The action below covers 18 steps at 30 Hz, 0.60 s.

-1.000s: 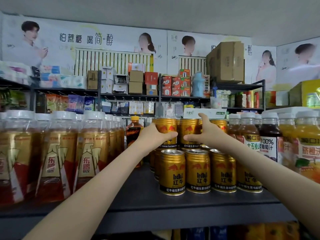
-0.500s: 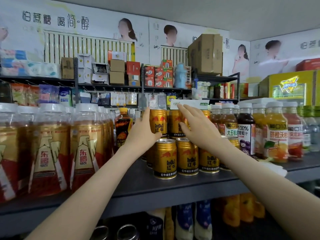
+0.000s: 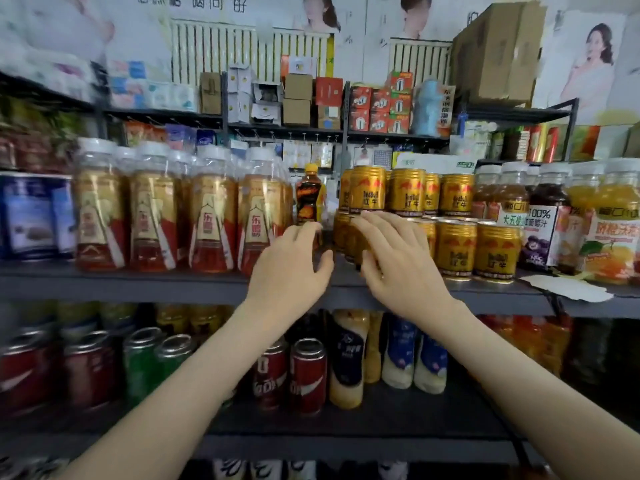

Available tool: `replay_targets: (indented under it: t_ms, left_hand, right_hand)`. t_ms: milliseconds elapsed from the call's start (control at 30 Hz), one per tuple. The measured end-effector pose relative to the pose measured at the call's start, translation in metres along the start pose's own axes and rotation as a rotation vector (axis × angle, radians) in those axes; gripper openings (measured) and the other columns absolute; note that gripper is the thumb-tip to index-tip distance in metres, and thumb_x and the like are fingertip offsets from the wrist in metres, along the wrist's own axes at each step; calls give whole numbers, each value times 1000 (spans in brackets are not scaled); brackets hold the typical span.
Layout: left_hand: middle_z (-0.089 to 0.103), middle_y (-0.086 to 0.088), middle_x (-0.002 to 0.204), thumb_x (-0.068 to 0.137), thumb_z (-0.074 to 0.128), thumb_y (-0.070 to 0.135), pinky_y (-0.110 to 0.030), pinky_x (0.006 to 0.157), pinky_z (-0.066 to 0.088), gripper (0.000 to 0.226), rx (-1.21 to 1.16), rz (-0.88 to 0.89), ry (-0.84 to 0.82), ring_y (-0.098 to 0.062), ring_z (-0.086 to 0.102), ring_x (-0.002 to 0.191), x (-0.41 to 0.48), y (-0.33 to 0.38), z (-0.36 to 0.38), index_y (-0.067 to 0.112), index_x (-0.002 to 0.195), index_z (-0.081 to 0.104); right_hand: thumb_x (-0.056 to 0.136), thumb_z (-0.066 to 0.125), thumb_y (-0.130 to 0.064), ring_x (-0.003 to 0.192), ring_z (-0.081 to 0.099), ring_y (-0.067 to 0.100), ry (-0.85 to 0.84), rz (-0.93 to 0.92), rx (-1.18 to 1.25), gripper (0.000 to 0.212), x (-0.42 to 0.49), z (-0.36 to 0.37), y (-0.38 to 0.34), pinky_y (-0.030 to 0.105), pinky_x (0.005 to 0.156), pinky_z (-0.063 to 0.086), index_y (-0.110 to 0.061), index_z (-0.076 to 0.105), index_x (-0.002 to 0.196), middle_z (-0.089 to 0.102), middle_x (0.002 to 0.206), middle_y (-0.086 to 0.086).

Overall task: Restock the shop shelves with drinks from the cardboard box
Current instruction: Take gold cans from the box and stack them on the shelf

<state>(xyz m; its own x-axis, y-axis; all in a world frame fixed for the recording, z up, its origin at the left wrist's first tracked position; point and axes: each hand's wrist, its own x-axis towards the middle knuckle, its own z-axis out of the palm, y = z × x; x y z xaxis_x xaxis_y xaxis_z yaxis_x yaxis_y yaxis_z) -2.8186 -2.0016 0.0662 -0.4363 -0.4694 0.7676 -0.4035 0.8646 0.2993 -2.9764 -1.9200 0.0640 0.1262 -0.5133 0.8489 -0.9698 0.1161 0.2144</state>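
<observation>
Our hands have dropped from the upper cans (image 3: 405,194): left hand (image 3: 291,271) and right hand (image 3: 401,271) now hover, fingers loose and empty, before the shelf (image 3: 138,282). The cans stand upright, stacked two high, just beyond, nearest the right hand; the box is out of view.

Both forearms (image 3: 194,375) bare to frame edge; left hand (image 3: 287,268), right hand (image 3: 398,268) ungloved, fingers slender.

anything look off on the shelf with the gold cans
A ragged white cardboard scrap lies loose at the front edge of the shelf on the right, before the orange juice bottles. The gold cans stand upright, stacked in two tiers.
</observation>
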Motion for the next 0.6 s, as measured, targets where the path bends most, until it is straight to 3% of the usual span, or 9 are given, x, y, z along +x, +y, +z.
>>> replay_targets:
  t_ms: [167, 267, 367, 467, 600]
  left_hand:
    - [54, 1, 129, 95, 52, 33, -27, 86, 46, 43, 81, -119, -59, -16, 54, 114, -108, -25, -21, 18, 135, 48]
    - [50, 1, 133, 96, 49, 35, -29, 86, 46, 47, 181, -309, -159, -17, 52, 117, -182, -52, -42, 19, 140, 42]
    - [51, -2, 130, 97, 47, 33, -33, 86, 46, 43, 277, -578, -291, -21, 52, 114, -262, -81, -68, 20, 137, 41]
    - [47, -5, 137, 97, 46, 33, -36, 91, 46, 46, 344, -824, -396, -25, 50, 120, -337, -109, -101, 18, 140, 38]
    - [50, -5, 132, 97, 46, 34, -32, 89, 45, 46, 396, -1032, -394, -26, 54, 116, -423, -148, -149, 20, 140, 40]
  right_hand:
    - [87, 52, -14, 122, 45, 25, -90, -120, 276, 45, -46, 19, -80, 34, 101, 30, -6, 53, 130, 56, 130, 11]
    - [88, 54, -14, 118, 49, 26, -204, -179, 521, 43, -79, 38, -146, 36, 98, 38, -5, 52, 131, 58, 126, 11]
    - [94, 54, -16, 123, 48, 24, -432, -218, 742, 47, -112, 58, -220, 32, 98, 45, -9, 43, 139, 52, 134, 7]
    - [99, 46, -23, 129, 42, 16, -677, -186, 872, 51, -141, 71, -298, 14, 86, 34, -18, 31, 147, 39, 145, -2]
    - [99, 44, -26, 123, 46, 11, -893, -256, 989, 52, -170, 93, -396, 17, 84, 40, -23, 26, 148, 37, 147, -5]
